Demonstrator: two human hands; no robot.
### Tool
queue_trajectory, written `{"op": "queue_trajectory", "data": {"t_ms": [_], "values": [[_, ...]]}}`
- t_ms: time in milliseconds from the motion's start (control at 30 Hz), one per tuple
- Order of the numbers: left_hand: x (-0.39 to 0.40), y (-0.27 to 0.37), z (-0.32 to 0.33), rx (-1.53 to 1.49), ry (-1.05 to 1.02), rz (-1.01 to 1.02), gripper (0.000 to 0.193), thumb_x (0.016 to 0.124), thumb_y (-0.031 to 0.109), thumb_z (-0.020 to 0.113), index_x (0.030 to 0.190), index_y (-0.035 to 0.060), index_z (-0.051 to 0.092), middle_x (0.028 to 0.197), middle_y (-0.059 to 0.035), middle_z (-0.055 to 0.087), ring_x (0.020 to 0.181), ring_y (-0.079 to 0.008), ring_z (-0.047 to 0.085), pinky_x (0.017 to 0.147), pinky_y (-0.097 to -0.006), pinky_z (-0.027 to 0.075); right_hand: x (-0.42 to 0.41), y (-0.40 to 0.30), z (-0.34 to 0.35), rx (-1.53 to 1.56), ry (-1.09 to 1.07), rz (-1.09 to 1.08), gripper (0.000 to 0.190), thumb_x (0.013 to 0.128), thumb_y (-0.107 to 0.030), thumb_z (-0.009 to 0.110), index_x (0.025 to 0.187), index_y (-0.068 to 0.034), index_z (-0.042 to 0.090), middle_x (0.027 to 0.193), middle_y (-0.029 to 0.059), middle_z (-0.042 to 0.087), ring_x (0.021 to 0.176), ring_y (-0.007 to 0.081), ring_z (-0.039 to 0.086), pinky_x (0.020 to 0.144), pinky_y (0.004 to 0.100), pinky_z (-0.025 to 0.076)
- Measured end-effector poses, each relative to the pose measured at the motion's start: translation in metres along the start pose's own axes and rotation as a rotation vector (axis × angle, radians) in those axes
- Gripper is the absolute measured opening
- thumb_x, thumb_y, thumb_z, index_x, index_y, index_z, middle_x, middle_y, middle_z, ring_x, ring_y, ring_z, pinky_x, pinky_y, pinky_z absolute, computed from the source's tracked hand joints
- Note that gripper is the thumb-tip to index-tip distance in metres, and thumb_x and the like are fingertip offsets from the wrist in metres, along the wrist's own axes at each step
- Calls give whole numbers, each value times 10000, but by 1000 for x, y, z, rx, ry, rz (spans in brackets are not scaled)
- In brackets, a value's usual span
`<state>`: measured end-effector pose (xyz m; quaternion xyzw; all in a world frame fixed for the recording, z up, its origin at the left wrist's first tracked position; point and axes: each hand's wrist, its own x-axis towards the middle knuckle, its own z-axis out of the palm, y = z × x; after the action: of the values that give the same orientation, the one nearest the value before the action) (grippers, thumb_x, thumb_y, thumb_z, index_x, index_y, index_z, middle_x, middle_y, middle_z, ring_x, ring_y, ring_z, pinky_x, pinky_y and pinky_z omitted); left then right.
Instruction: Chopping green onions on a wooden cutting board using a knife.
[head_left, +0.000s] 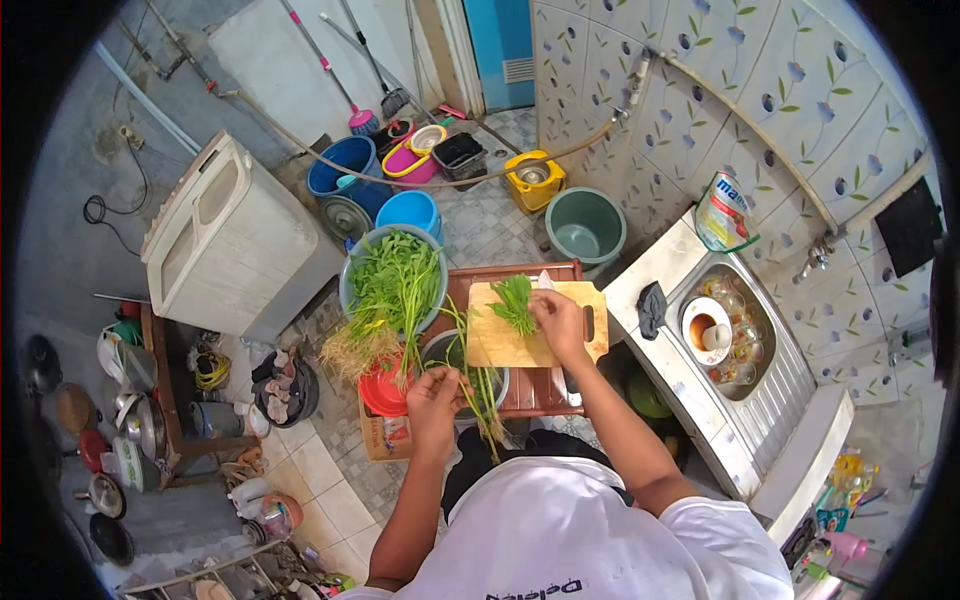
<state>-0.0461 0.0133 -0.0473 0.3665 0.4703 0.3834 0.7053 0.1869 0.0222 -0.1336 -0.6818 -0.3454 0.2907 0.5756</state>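
My left hand (436, 401) pinches a long green stalk (466, 384) over a grey basin (435, 349) that is partly hidden by stalks. Resting on the wooden cutting board (495, 349) is a small bunch of picked green leaves (514, 304). The curled fingertips of my right hand (556, 319) hold the right edge of this bunch, above the board. To the left, a grey-blue basin (442, 281) is heaped with leafy greens (394, 274), their pale roots (360, 349) hanging over its rim. Below the roots sits a red plastic bowl (381, 390), partly covered by stalks.
The board lies on a low brown table (540, 394). At right, a steel sink (772, 375) holds several glasses and a white plate (697, 319). A green-grey tub (585, 225), a yellow bucket (534, 180) and a blue bucket (409, 210) stand beyond. A hose (480, 178) crosses above the floor.
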Motion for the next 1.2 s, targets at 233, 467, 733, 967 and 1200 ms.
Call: {"op": "queue_trajectory", "data": {"t_ms": [233, 467, 733, 967, 1200], "values": [[-7, 10, -14, -51, 64, 33, 89, 924, 127, 579, 950, 43, 566, 841, -40, 615, 707, -135, 609, 626, -240, 489, 18, 46, 21, -401, -99, -99, 171, 753, -46, 698, 909, 18, 672, 689, 178, 631, 617, 249, 629, 588, 334, 479], [-11, 23, -17, -101, 53, 31, 69, 921, 113, 574, 944, 53, 550, 839, -49, 610, 707, -148, 609, 629, -257, 494, 8, 58, 21, -381, -66, -125, 129, 770, -87, 679, 878, -21, 703, 795, 208, 650, 714, 344, 646, 657, 391, 499], [-8, 30, -12, -80, 21, 15, 74, 914, 109, 581, 948, 60, 538, 833, -48, 605, 703, -151, 606, 631, -268, 496, 1, 58, 20, -418, -52, -140, 138, 776, -61, 672, 898, -3, 703, 816, 201, 666, 722, 306, 665, 661, 356, 514], [-9, 31, -10, -84, -3, 30, 70, 915, 110, 580, 947, 59, 545, 848, -50, 606, 714, -153, 607, 640, -265, 495, -1, 63, 14, -332, -59, -60, 118, 782, -70, 663, 877, -16, 706, 819, 192, 664, 726, 330, 651, 663, 380, 505], [-4, 33, -16, -88, 6, 46, 105, 908, 106, 590, 973, 22, 584, 847, -53, 617, 722, -141, 605, 637, -254, 494, -11, 54, 10, -314, 81, -112, 139, 830, -91, 631, 921, 0, 683, 786, 174, 672, 680, 227, 665, 630, 322, 507]]}}
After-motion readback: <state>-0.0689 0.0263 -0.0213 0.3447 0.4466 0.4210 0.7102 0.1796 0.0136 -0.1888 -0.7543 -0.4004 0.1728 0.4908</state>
